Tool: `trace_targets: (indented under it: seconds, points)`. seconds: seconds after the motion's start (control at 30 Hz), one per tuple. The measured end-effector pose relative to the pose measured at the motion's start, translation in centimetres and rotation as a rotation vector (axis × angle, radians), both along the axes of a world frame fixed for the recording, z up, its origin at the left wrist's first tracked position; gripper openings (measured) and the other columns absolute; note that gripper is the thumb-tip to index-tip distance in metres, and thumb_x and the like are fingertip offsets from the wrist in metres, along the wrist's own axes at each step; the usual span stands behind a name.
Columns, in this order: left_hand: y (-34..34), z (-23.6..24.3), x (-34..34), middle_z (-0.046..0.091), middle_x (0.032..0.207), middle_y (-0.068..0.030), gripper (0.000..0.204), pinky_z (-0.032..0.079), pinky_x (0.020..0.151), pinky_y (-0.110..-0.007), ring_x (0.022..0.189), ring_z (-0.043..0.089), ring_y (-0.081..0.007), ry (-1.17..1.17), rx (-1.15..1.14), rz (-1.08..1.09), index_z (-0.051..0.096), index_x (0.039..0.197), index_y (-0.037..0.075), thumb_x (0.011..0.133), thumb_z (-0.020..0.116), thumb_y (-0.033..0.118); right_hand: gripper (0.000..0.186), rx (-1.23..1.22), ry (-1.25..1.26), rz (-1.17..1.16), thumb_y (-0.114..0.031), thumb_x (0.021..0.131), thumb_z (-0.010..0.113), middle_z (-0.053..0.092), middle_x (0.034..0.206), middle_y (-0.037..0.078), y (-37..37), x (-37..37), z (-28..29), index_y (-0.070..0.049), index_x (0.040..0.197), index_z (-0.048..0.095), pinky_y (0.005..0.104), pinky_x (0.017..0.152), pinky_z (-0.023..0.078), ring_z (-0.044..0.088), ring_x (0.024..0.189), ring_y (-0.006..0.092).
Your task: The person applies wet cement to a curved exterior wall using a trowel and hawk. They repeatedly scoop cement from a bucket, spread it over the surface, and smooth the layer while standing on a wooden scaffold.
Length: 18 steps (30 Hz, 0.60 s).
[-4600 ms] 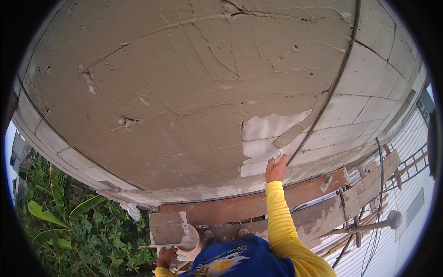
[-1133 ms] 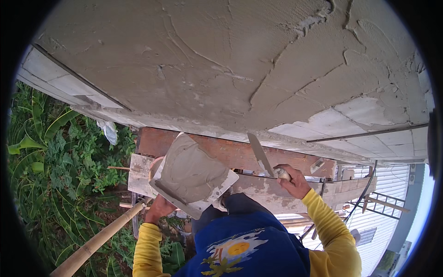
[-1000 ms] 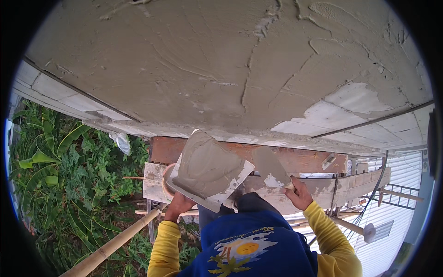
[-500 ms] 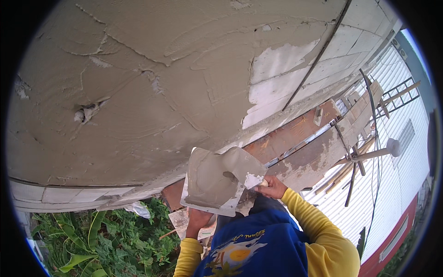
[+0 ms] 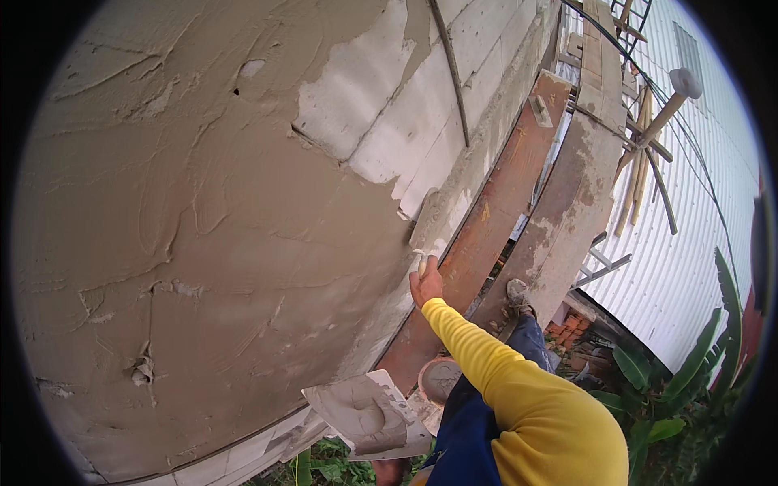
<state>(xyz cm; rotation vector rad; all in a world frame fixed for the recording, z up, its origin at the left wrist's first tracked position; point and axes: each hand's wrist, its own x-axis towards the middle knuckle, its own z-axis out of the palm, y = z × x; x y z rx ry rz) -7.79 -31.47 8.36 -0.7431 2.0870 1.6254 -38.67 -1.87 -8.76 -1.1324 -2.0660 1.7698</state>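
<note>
Reaching out to the wall, my right hand [image 5: 427, 283] is closed round the handle of a plastering trowel [image 5: 428, 220]. Its mortar-smeared blade lies against the wall, at the lower edge of the wet grey-brown plaster [image 5: 219, 202], beside bare pale blocks [image 5: 356, 89]. Low in the view, a whitish plastering hawk [image 5: 384, 378] carries a heap of wet mortar [image 5: 365, 417] with a scooped hollow. My left hand [image 5: 391, 471] supports the hawk from below; the board hides its fingers.
A rust-brown plank [image 5: 486, 235] and a mortar-stained plank [image 5: 559, 219] form a walkway, with my shoe [image 5: 517, 293] on it. A small float [image 5: 540, 111] lies farther along. Near the hawk stands a round bucket [image 5: 423, 377]. A corrugated roof [image 5: 648, 300] and a wooden post [image 5: 664, 117] are at right.
My right hand and trowel have left the hawk and moved up to the wall. The view has turned; the hawk now sits lower, with a hollow in its mortar.
</note>
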Motion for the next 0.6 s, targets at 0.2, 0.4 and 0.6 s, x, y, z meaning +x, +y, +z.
trace_targets:
  seconds: [0.2, 0.4, 0.6]
  points:
    - [-1.4, 1.0, 1.1, 0.070, 0.099, -0.0110, 0.025, 0.054, 0.064, -0.035, 0.078, 0.066, -0.0203, -0.073, -0.026, 0.040, 0.066, 0.114, 0.002, 0.093, 0.074, 0.013, 0.048, -0.123, 0.054, 0.054, -0.020, 0.091, 0.068, 0.069, 0.100, 0.029, -8.8, 7.3, 1.5, -0.007, 0.133, 0.049, 0.0557, 0.086, 0.053, 0.068, 0.099, 0.0529]
    - [-2.1, 1.4, -0.5, 0.070, 0.101, -0.0113, 0.026, 0.054, 0.065, -0.036, 0.080, 0.067, -0.0205, -0.097, -0.030, -0.031, 0.066, 0.115, 0.002, 0.093, 0.074, 0.014, 0.038, -0.425, 0.184, -0.264, -0.015, 0.091, 0.071, 0.060, 0.076, 0.007, 2.8, -1.1, -3.1, -0.008, 0.122, 0.049, 0.0339, 0.044, 0.048, 0.057, 0.050, 0.0158]
    - [-2.3, 1.3, -0.5, 0.070, 0.102, -0.0116, 0.027, 0.055, 0.066, -0.036, 0.081, 0.067, -0.0207, -0.113, -0.029, -0.024, 0.066, 0.115, 0.002, 0.093, 0.074, 0.015, 0.039, -0.426, 0.217, -0.152, -0.013, 0.090, 0.071, 0.063, 0.078, 0.011, 3.7, -3.5, -0.1, -0.006, 0.123, 0.051, 0.0387, 0.053, 0.050, 0.061, 0.059, 0.0229]
